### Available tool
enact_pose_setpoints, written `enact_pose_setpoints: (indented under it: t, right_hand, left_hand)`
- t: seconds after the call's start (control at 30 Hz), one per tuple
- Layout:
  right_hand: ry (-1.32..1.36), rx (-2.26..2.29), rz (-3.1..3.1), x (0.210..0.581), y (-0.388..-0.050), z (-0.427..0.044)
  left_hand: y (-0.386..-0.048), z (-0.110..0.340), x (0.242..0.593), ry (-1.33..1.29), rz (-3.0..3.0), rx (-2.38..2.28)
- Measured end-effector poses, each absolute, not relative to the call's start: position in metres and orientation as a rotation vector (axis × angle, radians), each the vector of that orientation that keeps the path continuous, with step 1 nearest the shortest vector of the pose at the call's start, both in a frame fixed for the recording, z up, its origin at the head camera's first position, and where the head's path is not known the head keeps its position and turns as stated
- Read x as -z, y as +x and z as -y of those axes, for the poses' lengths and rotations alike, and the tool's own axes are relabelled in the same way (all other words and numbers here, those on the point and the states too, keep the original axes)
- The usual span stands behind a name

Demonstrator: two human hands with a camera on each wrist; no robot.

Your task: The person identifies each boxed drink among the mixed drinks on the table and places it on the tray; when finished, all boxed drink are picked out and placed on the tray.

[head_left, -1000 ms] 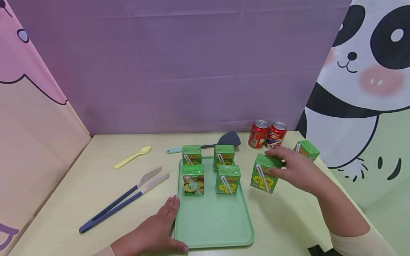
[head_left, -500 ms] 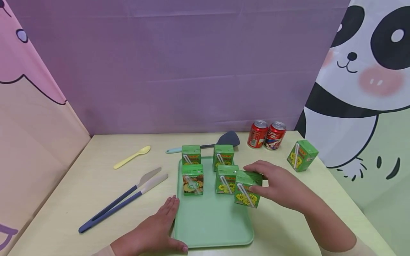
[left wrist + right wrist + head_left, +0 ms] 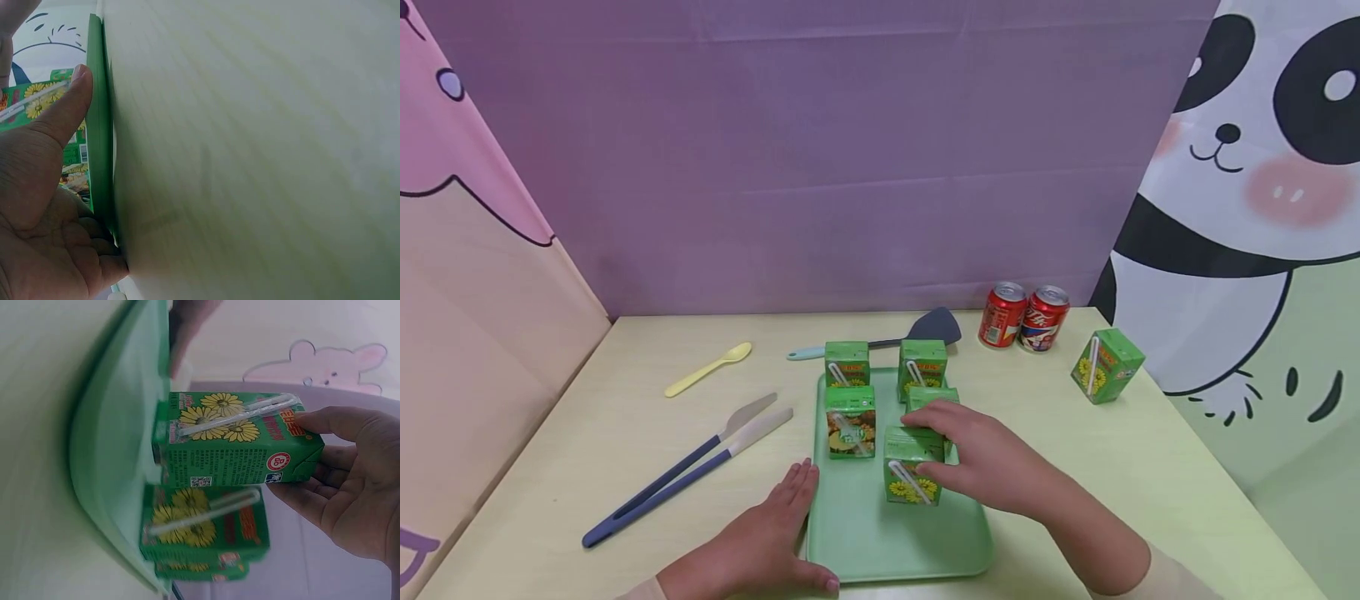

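Drink carton (image 3: pixel 913 492), green with yellow flowers, was grasped in the right grip (image 3: pixel 973 454) over the green tray (image 3: pixel 857 542), between thumb and fingers; whether its base was touching could not be told. Beneath the grip a pale surface (image 3: pixel 550 417) was spread. The tray's left edge was touched by the left grip (image 3: pixel 767 533), fingers extended. Left of the right grip, blue-handled tongs (image 3: pixel 681 475) were laid; beyond it, a spatula (image 3: pixel 936 326). Four cartons (image 3: pixel 851 425) were ranged behind it on the tray, another off to its right. Past it two red cans (image 3: pixel 1002 317) were stood; farther left, a yellow spoon (image 3: pixel 709 369) was seen.
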State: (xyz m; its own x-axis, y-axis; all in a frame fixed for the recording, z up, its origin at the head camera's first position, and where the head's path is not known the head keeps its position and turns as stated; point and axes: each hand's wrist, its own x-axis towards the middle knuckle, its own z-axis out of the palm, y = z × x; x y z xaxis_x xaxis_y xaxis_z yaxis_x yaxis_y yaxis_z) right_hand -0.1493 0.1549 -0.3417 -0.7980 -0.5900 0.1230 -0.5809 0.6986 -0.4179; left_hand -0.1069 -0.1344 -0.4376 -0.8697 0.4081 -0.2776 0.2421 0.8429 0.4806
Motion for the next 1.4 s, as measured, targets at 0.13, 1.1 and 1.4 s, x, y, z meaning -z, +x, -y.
enact_pose_setpoints:
  t: [0.13, 1.1, 1.4]
  right_hand:
    - [-1.030, 0.718, -2.838, 0.347, -0.149, -0.141]
    - [-1.069, 0.759, -2.690, 0.371, -0.148, -0.103]
    - [-1.070, 0.749, -2.678, 0.371, -0.148, -0.103]
  left_hand:
    - [-0.106, 0.135, 0.437, 0.503, -2.657, -0.631]
    - [-0.105, 0.139, 0.438, 0.571, -2.706, -0.636]
    - [-0.105, 0.138, 0.438, 0.565, -2.704, -0.636]
